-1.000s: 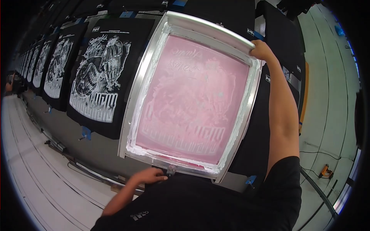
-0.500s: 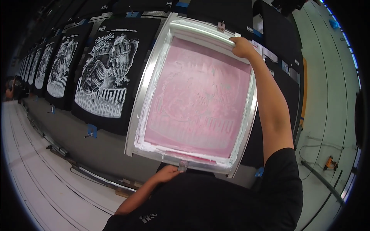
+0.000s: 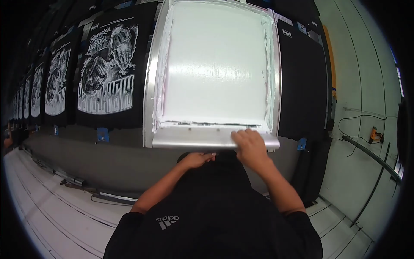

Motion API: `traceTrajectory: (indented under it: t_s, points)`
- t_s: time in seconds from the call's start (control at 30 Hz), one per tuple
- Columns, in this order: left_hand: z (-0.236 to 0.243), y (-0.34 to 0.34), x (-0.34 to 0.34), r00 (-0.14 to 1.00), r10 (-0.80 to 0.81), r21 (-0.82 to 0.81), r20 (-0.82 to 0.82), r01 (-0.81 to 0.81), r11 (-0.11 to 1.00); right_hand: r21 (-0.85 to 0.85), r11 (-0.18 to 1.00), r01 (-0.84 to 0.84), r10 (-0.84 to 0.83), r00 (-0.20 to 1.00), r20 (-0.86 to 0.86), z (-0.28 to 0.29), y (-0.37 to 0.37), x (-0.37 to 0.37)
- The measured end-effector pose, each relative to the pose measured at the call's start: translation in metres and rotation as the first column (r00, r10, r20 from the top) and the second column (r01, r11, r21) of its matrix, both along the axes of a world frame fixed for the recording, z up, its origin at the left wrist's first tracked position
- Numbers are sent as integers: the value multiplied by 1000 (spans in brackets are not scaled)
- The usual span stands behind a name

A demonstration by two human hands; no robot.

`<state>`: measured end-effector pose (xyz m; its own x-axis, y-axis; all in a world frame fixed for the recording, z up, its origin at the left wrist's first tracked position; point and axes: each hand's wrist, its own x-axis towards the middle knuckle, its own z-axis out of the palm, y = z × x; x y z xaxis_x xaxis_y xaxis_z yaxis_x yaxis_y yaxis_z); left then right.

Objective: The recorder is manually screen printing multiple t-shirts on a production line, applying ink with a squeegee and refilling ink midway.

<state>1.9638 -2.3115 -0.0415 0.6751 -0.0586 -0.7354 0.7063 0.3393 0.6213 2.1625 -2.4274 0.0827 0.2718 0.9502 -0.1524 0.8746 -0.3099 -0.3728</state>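
A screen-printing frame [image 3: 150, 82] with silver metal sides lies before me. Its mesh is coated with white ink [image 3: 215, 69], smeared thickly along the inner edges. Across the near end rests a long metal squeegee [image 3: 189, 138], a dark streaky line of ink along its far side. My right hand [image 3: 252, 151] is closed over the right part of the squeegee, fingers on top. Just below the frame's near edge, my left hand [image 3: 198, 160] has its fingers curled together; what they grip, if anything, is hidden.
To the left, black T-shirts [image 3: 108, 69] with white skull-like prints lie in a long row. An unprinted black shirt [image 3: 302, 77] is on the right. Blue clamps [image 3: 103, 134] stick out below. An orange tool [image 3: 376, 135] and cable are at the far right.
My right hand has drawn the squeegee from the frame's far end to its near end. The pink mesh is now covered in white. My view has turned, so the frame appears straighter.
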Motion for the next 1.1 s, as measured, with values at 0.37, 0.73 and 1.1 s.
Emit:
traceTrajectory:
  t_s: [0.37,0.73,1.1]
  points:
    - [-35,1,-18,972,-182,232,151,144,962,246,968,52,-89,985,145,0,117,150]
    - [87,233,182,938,-317,989,142,-125,73,394,916,-76,-102,905,413,-106,296,313]
    - [26,386,274,913,-382,915,-144,-24,-402,32,994,105,-109,884,454,-87,224,344]
